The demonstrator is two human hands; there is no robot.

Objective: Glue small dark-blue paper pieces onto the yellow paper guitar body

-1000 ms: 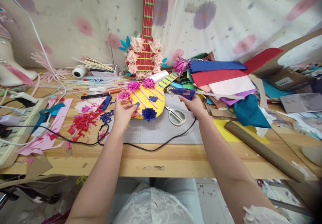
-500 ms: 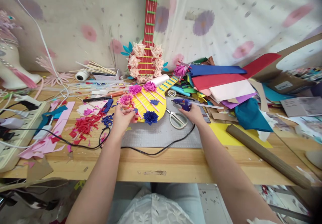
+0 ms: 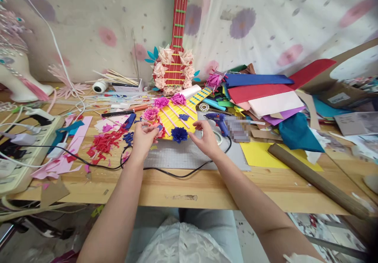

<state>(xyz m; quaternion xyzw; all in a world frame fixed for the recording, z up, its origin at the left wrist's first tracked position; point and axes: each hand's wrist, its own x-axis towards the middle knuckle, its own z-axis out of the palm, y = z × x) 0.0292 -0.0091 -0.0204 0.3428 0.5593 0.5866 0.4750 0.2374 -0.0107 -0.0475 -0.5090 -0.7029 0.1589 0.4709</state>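
Note:
A yellow paper guitar (image 3: 174,115) with pink strips and paper flowers lies tilted on the grey cutting mat (image 3: 171,156). My left hand (image 3: 144,137) is at its lower left edge, fingers pinched on a small blue paper piece (image 3: 160,127). Just right of that sits a dark blue paper flower (image 3: 179,134) on the guitar. My right hand (image 3: 208,139) is by the guitar's lower right edge, thumb and fingers apart, holding nothing; whether the thumb touches the edge I cannot tell. Beyond it rests a blue glue gun (image 3: 219,122). My right hand partly hides the scissors (image 3: 219,137).
A red paper guitar (image 3: 174,68) stands upright at the back. Red paper scraps (image 3: 108,145) and a power strip (image 3: 32,152) lie left. Coloured paper sheets (image 3: 271,97) and a brown roll (image 3: 315,180) lie right. A black cord (image 3: 183,175) crosses the front.
My right hand has let go of the glue gun, now lying on the mat, and has moved left to the guitar's edge. My left hand stays at the guitar's lower left with the blue piece.

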